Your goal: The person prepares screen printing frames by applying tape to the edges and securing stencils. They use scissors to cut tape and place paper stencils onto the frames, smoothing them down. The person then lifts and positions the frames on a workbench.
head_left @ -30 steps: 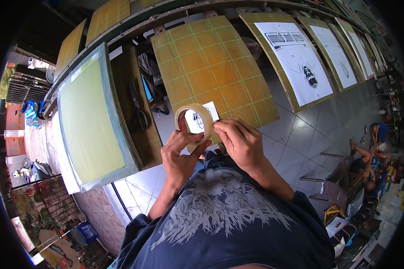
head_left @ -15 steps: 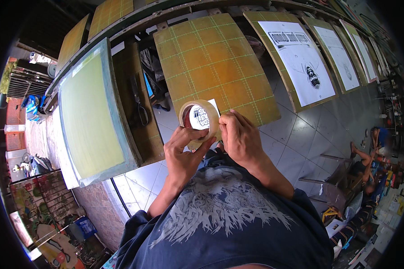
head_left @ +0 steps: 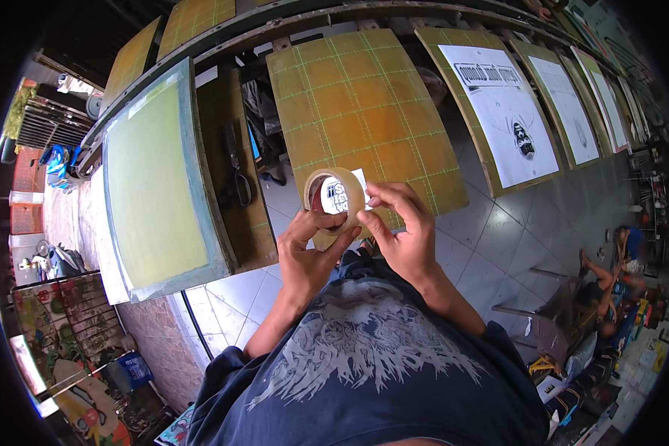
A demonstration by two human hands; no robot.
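Observation:
A roll of clear or tan packing tape (head_left: 356, 206) is held up in front of me by my left hand (head_left: 305, 253), its thumb and fingers closed on the near side of the ring. My right hand (head_left: 405, 234) is at the roll's right side, with thumb and forefinger apart and their tips at or close to the tape's outer face. Through the ring shows white paper (head_left: 360, 177) with black lettering; whether it lies on the board or is held cannot be told. Beyond the roll is a brown board (head_left: 357, 97) marked with green grid lines.
To the left stands a pale yellow-green screen frame (head_left: 152, 193). Beside it, dark scissors (head_left: 241, 186) lie on another board. At the right, a board carries a printed white sheet (head_left: 490, 111). A chair (head_left: 546, 327) and another person (head_left: 602, 282) are farther right.
My right hand has opened from a closed pinch at the tape's edge, its thumb and forefinger spreading apart. My left hand still holds the roll. The view has shifted slightly.

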